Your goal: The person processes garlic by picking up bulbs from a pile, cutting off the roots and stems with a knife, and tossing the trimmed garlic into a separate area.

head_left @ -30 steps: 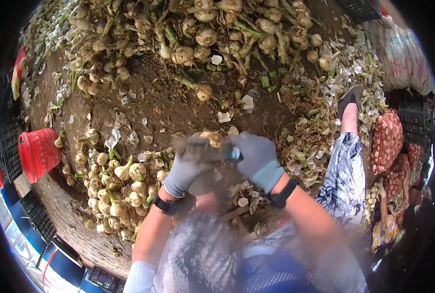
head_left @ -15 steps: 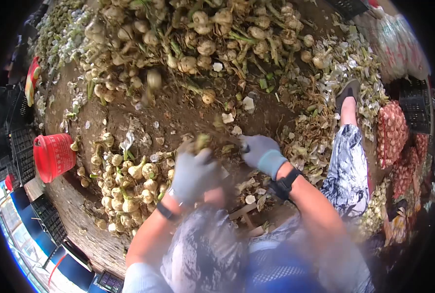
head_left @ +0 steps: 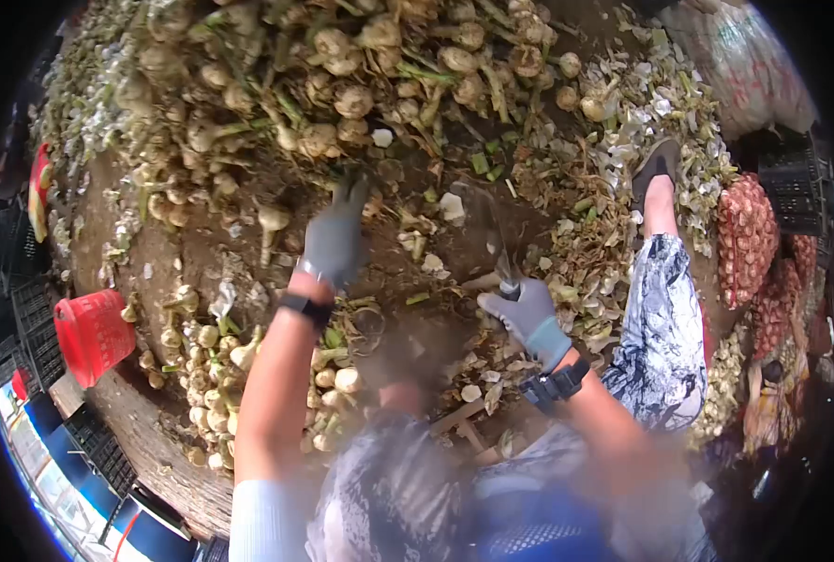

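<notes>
Sprawling across the dirt [head_left: 197, 272], the heap of stalked bulbs [head_left: 342, 75] fills the far side; a red bucket [head_left: 94, 335] sits left. The left hand [head_left: 335, 236] stretches open-fingered to the heap's edge, empty. The right hand [head_left: 529, 314] clenches a blade [head_left: 495, 236] beside loose skins [head_left: 590, 267].

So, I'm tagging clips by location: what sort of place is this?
Probably a garlic sorting yard: a heap of untrimmed garlic on bare earth, scattered skins and cut stalks, and red mesh sacks of bulbs.

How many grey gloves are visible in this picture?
2. One covers the left hand, stretched up to the garlic pile; one covers the right hand, closed on a cutting tool. None seems hidden.
</notes>
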The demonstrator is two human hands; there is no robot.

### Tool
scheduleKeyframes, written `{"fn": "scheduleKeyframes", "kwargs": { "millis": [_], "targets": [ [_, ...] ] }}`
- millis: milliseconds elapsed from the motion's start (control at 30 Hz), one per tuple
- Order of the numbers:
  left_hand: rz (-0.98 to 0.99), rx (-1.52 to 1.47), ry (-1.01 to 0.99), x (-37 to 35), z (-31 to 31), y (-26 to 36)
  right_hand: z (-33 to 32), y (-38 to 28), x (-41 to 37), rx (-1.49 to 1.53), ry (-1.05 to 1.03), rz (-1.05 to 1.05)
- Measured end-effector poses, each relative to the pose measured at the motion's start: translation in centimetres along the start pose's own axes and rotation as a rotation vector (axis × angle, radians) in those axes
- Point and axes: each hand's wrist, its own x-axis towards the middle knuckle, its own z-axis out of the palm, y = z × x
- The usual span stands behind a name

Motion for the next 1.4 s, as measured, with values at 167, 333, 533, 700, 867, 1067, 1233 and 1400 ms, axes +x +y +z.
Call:
{"fn": "scheduleKeyframes", "kwargs": {
  "millis": [167, 333, 533, 700, 867, 1067, 1233, 1400],
  "targets": [
    [-0.174, -0.079, 0.066, 1.6, 3.1, 0.3, 1.2, -3.9, 0.5, 0.004, -0.015, 0.108],
    [-0.441, -1.108, -0.353, -5.4, 0.5, 1.7, 5.3, -6.2, 1.4, -0.713, 0.076, -0.551],
    [-0.175, -0.869, -0.228, -10.7, 1.7, 1.1, 6.1, -7.8, -0.8, -1.061, -0.032, -0.783],
    [-0.171, -1.019, -0.205, -10.0, -1.6, 3.3, 6.3, -7.8, -1.5, -1.060, 0.000, -0.831],
    [-0.347, -1.264, -0.331, -10.4, -2.7, 3.4, 5.4, -6.0, -0.2, -0.999, 0.005, -0.592],
    [-0.340, -1.195, -0.241, -10.2, -3.8, 5.3, 2.6, -2.8, 1.2, -0.803, 0.007, -0.184],
    [0.174, -0.515, -0.037, -10.8, -2.7, 6.0, 5.8, -6.6, -1.1, -0.550, -0.131, -0.380],
    [0.378, 0.089, 0.034, -15.5, -6.9, 5.8, 4.7, -6.5, -0.8, -1.089, -0.233, -0.266]
  ]
}}
